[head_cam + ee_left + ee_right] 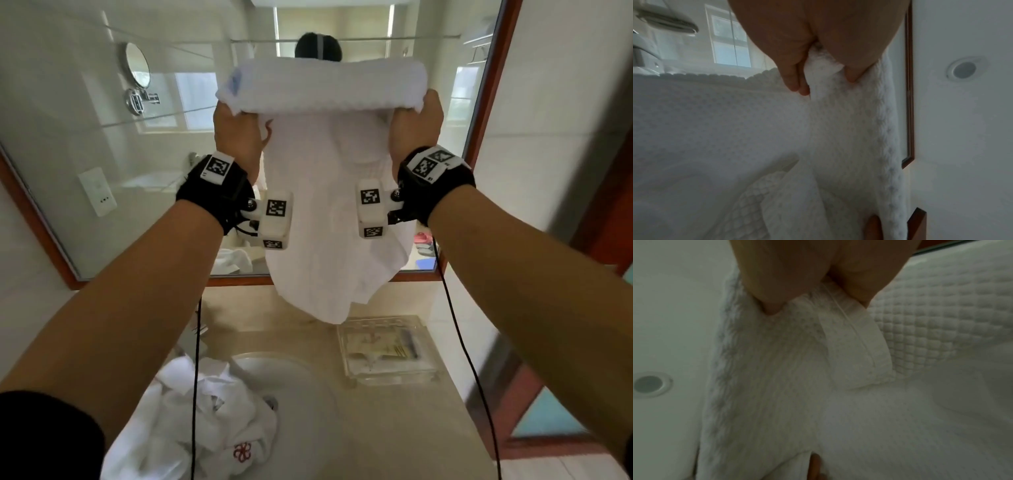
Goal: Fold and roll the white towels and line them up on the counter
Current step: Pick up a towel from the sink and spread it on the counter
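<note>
I hold a white waffle-weave towel (322, 89) up in the air in front of the mirror. Its top part is folded over into a thick band, and the rest hangs down over the counter. My left hand (236, 130) pinches the band's left end and my right hand (416, 126) pinches the right end. In the left wrist view my fingers (795, 81) and thumb clamp the towel (838, 129). The right wrist view shows my thumb and fingers (770, 308) clamping a hemmed corner of the towel (855, 345). Another crumpled white towel (205, 421) with a red emblem lies at the counter's front left.
A beige stone counter (394, 428) holds an oval white sink (291, 387) and a clear plastic tray (387, 346) of toiletries at the right. A wood-framed mirror (102, 171) rises behind. Black wrist cables hang down on both sides.
</note>
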Available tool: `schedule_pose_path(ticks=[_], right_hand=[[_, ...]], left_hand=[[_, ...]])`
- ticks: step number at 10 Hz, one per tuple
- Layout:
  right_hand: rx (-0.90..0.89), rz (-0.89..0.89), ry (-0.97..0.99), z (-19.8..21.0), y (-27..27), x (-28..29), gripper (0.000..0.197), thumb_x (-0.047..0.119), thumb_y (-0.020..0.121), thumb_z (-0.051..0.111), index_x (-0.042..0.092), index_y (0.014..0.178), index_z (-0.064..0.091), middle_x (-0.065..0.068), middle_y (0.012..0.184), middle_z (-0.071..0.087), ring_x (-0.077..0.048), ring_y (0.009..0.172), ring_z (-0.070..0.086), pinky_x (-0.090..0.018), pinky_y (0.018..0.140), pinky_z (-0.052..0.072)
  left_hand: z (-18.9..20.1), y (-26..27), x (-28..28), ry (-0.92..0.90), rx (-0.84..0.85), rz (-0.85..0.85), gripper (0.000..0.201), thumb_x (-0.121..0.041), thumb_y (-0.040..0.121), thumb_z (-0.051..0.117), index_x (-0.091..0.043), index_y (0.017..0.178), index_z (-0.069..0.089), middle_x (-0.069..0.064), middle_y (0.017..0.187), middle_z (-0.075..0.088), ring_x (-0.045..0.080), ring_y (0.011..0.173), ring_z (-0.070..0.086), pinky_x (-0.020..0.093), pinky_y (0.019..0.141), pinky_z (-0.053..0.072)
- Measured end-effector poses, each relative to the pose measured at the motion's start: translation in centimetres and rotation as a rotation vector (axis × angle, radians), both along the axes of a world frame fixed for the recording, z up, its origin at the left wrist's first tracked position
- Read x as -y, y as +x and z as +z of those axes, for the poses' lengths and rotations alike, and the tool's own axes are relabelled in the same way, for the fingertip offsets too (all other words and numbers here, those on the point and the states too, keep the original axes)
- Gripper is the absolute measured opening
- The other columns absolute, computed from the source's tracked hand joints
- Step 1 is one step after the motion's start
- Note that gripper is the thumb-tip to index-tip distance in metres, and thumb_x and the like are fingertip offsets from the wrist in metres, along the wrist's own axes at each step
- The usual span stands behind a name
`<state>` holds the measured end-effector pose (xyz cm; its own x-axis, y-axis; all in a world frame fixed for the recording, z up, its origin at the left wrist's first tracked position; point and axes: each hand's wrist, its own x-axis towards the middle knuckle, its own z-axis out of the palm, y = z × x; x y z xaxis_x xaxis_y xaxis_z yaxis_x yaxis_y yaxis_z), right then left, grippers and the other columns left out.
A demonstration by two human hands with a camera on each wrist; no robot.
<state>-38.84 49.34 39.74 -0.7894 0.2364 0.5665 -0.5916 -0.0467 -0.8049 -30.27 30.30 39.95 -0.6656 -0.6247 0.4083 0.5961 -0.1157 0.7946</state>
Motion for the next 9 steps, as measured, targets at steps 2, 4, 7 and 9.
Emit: schedule_pose_path(ticks=[2, 4, 7, 9], right_hand=[[0.194, -0.138, 0.211, -5.4, -0.5, -2.8, 0.031, 0.011, 0.096, 0.043, 0.023, 0.068, 0.036, 0.011, 0.072, 0.043, -0.015, 0.084, 0.050, -0.020, 0.059, 0.035], [0.321, -0.167, 0.483, -10.8, 0.3, -6.9, 0.026, 0.025, 0.094, 0.055, 0.021, 0.070, 0.046, 0.011, 0.069, 0.044, -0.007, 0.065, 0.046, -0.022, 0.061, 0.036], [0.686, 0.056, 0.714, -16.0, 1.3, -12.1, 0.078, 0.042, 0.066, 0.086, 0.006, 0.128, 0.055, -0.008, 0.116, 0.064, -0.027, 0.099, 0.063, -0.034, 0.082, 0.053], [0.793, 0.079, 0.890, -19.0, 1.6, -13.1, 0.063, 0.034, 0.081, 0.072, 0.001, 0.131, 0.052, -0.015, 0.125, 0.056, -0.030, 0.101, 0.056, -0.035, 0.081, 0.047]], left_hand=[[-4.2, 0.9, -1.2, -0.145, 0.272, 0.008, 0.024, -0.002, 0.096, 0.048, -0.010, 0.118, 0.054, -0.001, 0.089, 0.058, 0.007, 0.071, 0.061, 0.039, 0.082, 0.057], [-9.1, 2.0, -1.4, -0.083, 0.439, -0.138, 0.026, -0.011, 0.088, 0.067, -0.009, 0.113, 0.061, 0.018, 0.116, 0.062, 0.032, 0.103, 0.062, 0.043, 0.088, 0.055], [-15.7, 5.0, -2.1, -0.317, 0.690, -0.059, 0.020, -0.005, 0.078, 0.076, -0.017, 0.083, 0.061, 0.007, 0.090, 0.066, 0.026, 0.081, 0.065, 0.034, 0.062, 0.058], [-18.4, 6.2, -3.0, -0.230, 0.662, -0.143, 0.025, 0.004, 0.083, 0.068, -0.015, 0.098, 0.064, 0.005, 0.105, 0.066, 0.027, 0.100, 0.065, 0.039, 0.078, 0.060]])
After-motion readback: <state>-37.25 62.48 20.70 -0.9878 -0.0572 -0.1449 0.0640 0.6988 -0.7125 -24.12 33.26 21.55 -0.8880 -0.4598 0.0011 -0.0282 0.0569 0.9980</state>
